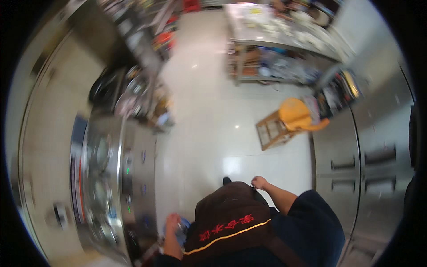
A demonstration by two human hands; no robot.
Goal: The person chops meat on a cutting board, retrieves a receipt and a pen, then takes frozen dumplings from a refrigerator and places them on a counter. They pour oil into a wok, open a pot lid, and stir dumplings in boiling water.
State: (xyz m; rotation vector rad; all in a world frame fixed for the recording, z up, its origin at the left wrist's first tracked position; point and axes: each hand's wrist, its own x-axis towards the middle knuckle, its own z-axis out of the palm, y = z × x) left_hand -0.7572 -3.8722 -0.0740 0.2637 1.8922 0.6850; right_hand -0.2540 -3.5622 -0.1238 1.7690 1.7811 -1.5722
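Observation:
My left hand (pixel 172 221) hangs low at my left side, blurred, beside a round blue container (pixel 184 230) with something clear or shiny in it. Whether the fingers grip its rim cannot be made out. In front of my right hip, my right hand (pixel 259 183) has its fingers curled near the edge of my dark brown apron (pixel 230 203). A small dark bit shows by those fingertips, too small to name. The apron bears red writing and a yellow stripe. One dark shoe tip (pixel 227 180) peeks out beyond it on the pale tiled floor (pixel 200 147).
On the left stands a steel cooking counter (pixel 138 173) with lit green displays. Beyond it are metal bowls (pixel 136 87). A wooden stool (pixel 272 130) with an orange seat stands ahead right, near steel refrigerator doors (pixel 337 147). A steel worktable (pixel 253 38) holds pale pieces, with a person's hand behind.

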